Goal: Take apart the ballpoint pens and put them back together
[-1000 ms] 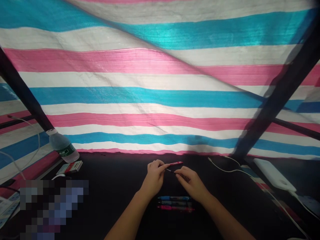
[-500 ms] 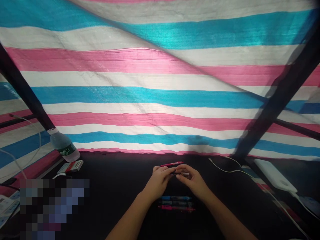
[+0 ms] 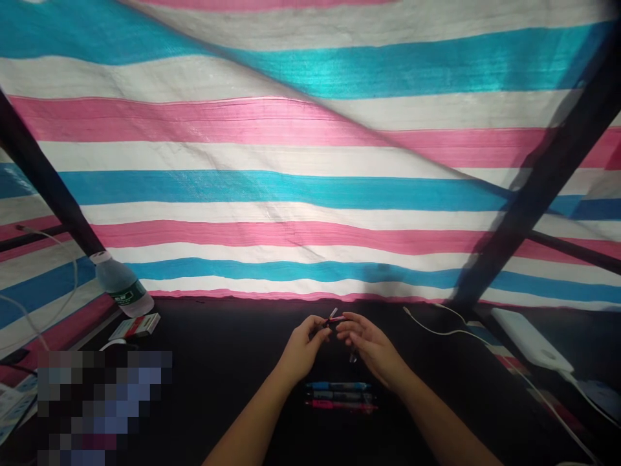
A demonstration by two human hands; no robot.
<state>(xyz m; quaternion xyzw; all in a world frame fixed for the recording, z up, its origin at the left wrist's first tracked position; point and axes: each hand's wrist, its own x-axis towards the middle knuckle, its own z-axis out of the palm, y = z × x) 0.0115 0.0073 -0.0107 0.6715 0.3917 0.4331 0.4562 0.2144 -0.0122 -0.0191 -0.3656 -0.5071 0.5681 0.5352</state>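
Observation:
My left hand (image 3: 306, 346) is closed, thumb and fingers pinching a thin dark pen part with a pale tip (image 3: 333, 313) that points up and right. My right hand (image 3: 371, 349) curls just beside it, a short clear pen part (image 3: 353, 355) showing below its fingers. Between the two hands a pink pen (image 3: 337, 318) is partly visible; whether the right fingertips touch it I cannot tell. Nearer me, a blue pen (image 3: 339, 386), a dark pen (image 3: 339, 395) and a pink-red pen (image 3: 339, 406) lie side by side on the black table (image 3: 228, 369).
On the left stand a water bottle (image 3: 123, 285) and a small flat box (image 3: 134, 325). At right lies a white power bank (image 3: 531, 340) with a white cable (image 3: 451, 332). Behind the table hangs a striped tarp (image 3: 291, 188) between dark poles (image 3: 524, 207).
The hands have turned and drawn slightly apart. The pen piece in my left hand now tilts upward, and a clear part hangs below my right fingers. The three pens in front stay put.

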